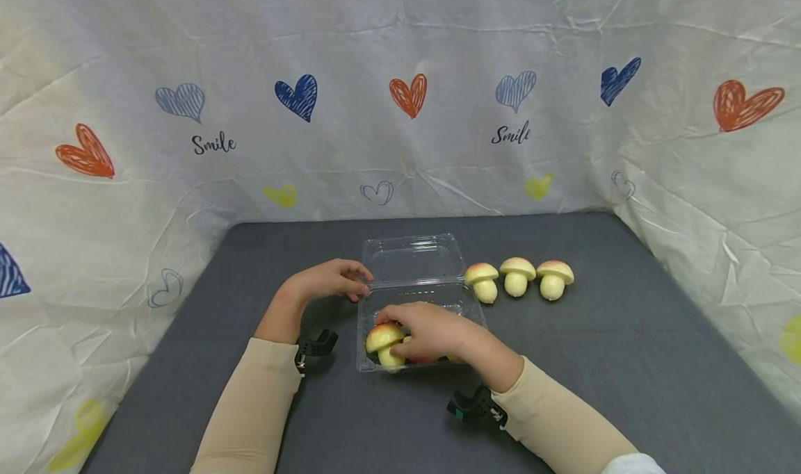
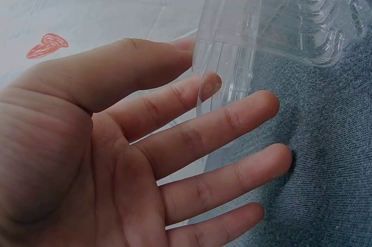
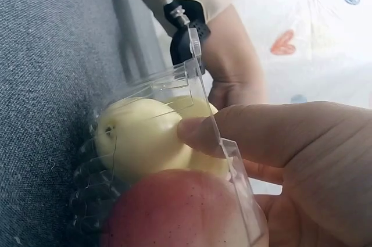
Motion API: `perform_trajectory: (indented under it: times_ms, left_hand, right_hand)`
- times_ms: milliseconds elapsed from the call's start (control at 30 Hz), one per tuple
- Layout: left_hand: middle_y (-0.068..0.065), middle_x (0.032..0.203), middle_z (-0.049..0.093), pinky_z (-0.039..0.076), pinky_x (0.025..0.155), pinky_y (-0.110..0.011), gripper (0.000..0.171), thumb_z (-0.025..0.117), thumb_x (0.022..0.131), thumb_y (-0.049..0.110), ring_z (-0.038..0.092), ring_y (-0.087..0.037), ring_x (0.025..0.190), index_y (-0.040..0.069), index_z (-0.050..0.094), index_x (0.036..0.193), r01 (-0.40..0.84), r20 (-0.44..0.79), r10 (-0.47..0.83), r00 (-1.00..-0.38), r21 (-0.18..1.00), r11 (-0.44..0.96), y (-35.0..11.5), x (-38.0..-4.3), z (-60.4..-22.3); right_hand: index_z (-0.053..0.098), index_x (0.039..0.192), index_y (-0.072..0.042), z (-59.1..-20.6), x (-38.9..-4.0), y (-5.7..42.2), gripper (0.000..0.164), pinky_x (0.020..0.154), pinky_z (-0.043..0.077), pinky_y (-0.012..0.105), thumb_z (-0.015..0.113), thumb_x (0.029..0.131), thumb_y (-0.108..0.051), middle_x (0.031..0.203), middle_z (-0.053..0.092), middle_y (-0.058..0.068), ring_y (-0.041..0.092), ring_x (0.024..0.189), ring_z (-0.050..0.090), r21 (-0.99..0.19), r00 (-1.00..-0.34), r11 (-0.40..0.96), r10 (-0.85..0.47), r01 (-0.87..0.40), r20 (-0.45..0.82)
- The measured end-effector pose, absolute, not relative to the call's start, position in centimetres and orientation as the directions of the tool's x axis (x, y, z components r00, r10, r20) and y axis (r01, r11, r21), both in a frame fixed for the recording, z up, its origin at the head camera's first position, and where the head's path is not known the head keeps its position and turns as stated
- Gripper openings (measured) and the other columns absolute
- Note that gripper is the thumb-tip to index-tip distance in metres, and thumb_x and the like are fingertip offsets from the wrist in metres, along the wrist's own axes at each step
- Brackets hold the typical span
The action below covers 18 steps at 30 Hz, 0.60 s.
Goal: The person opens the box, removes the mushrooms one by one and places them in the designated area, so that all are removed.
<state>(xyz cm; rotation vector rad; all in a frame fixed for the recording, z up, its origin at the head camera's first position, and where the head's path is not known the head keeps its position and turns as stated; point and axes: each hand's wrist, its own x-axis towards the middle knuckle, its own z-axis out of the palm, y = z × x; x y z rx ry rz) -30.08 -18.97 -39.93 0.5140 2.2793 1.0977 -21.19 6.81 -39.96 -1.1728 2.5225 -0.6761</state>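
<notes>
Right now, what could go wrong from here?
The pinched mushroom in the right hand could knock the reddish item beside it. The thin clear container might slide, since the left hand is only at one edge. Sliding could nudge the nearest loose mushroom, close beside the hinge.

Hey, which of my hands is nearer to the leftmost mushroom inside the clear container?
The right. Your right hand is on that mushroom, gripping it; your left hand is at the clear container's left edge, farther back and apart from it.
</notes>
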Motion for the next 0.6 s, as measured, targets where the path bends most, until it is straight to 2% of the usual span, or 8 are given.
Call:
perform_trajectory:
  times_ms: [200, 467, 600]
  left_hand:
    - [-0.007, 0.119, 0.071, 0.046, 0.098, -0.051, 0.038, 0.062, 0.104, 0.021, 0.067, -0.028, 0.104, 0.003, 0.059, 0.137, 0.096, -0.314, 0.547, -0.775, 0.798, 0.595, -18.94, -30.07, -39.89]
    - [-0.007, 0.119, 0.071, 0.047, 0.097, -0.050, 0.038, 0.062, 0.103, 0.021, 0.067, -0.027, 0.102, 0.002, 0.060, 0.137, 0.107, -0.308, 0.548, -0.778, 0.793, 0.599, -18.85, -30.04, -40.04]
    - [-0.007, 0.119, 0.071, 0.047, 0.097, -0.051, 0.039, 0.063, 0.103, 0.021, 0.067, -0.026, 0.101, 0.002, 0.059, 0.136, 0.107, -0.306, 0.547, -0.780, 0.795, 0.598, -18.78, -29.99, -40.00]
  right_hand:
    - [0.060, 0.136, -0.017, -39.80, -21.04, 6.80, 0.045, 0.071, 0.047, 0.030, 0.076, 0.094, -0.022, 0.100, 0.063, -0.010, 0.010, 0.078, 0.056, -0.509, -0.645, 0.586, -0.760, -0.631, -0.076]
    - [0.063, 0.128, -0.018, -39.69, -21.05, 7.04, 0.041, 0.081, 0.050, 0.031, 0.079, 0.091, -0.017, 0.109, 0.066, -0.008, 0.008, 0.089, 0.060, -0.488, -0.622, 0.538, -0.783, -0.687, 0.013]
    - [0.064, 0.126, -0.020, -39.18, -21.09, 7.42, 0.040, 0.084, 0.050, 0.031, 0.080, 0.089, -0.017, 0.110, 0.066, -0.010, 0.006, 0.093, 0.060, -0.517, -0.626, 0.520, -0.779, -0.680, 0.039]
